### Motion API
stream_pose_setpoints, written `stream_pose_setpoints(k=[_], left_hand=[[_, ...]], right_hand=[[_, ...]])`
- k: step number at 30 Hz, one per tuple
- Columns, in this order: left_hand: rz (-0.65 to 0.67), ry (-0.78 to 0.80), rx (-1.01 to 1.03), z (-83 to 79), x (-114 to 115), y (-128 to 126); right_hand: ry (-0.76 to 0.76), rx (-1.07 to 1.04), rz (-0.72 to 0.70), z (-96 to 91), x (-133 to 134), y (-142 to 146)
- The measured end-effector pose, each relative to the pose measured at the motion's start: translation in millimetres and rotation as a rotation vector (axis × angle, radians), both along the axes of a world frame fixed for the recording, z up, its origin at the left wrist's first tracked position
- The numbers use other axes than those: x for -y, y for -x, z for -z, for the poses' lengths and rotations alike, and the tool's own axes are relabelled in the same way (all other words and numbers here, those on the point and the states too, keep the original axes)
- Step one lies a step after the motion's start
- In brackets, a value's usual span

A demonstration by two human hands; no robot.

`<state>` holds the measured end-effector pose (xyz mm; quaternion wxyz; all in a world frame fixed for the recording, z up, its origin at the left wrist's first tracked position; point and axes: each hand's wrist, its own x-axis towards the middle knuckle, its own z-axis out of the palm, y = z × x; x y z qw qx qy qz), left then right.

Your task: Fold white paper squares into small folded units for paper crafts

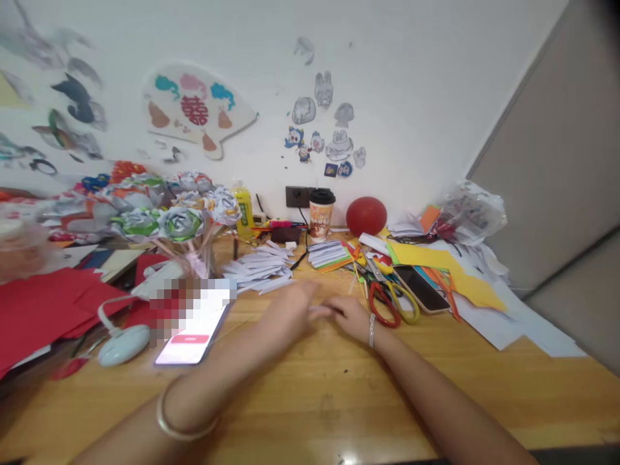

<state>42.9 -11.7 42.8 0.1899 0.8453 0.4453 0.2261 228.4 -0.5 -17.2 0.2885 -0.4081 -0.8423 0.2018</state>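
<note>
Landmark: a paper cup (321, 219) with a black lid, standing upright at the rear of the wooden table (310, 400). The left hand (293, 305) and the right hand (352, 318) meet on the near side of the cup, fingertips adjacent; a bangle (181, 436) is on the left forearm and a bracelet (372, 330) on the right wrist. Left grip: motion-blurred, cannot be determined; right grip: fingers bent and drawn inward, clamping cannot be confirmed. A small dark item (334, 310) shows at the right fingertips, on the near side of the cup; blur prevents identification.

Loose white paper strips (261, 268) lie left of and nearer than the cup; a strip stack (329, 254) lies directly before it; scissors (396, 314) with red and yellow handles lie to its near right, just beside a dark-screened phone (421, 289). A red balloon (367, 216) rests right of the cup; a yellow bottle (245, 210) stands left of it; farther left are paper flowers (180, 223); a lit phone (206, 326) lies to the cup's near left; red sheets (43, 310) lie well beyond that phone, at the cup's far left.
</note>
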Motion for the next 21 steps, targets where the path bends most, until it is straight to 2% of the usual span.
stream_pose_setpoints(k=[3, 6, 12, 17, 21], left_hand=[[-0.023, 0.042, -0.143, 15.4, -1.8, 0.4], [-0.007, 0.088, -0.149, 24.1, -3.2, 6.3], [0.047, 0.173, -0.092, 23.8, -4.1, 16.1], [0.025, 0.251, 0.009, 30.7, -0.8, 17.1], [-0.059, 0.264, 0.032, 31.1, 1.2, 16.5]], right_hand=[[0.020, -0.003, 0.014, -1.9, 0.2, -0.6], [0.048, -0.009, 0.031, -2.8, -0.4, -1.6], [0.084, -0.013, -0.010, -4.8, 0.0, -2.2], [0.186, -0.112, -0.030, -4.1, -0.6, -8.8], [0.182, -0.110, 0.003, -2.9, -2.2, -11.1]])
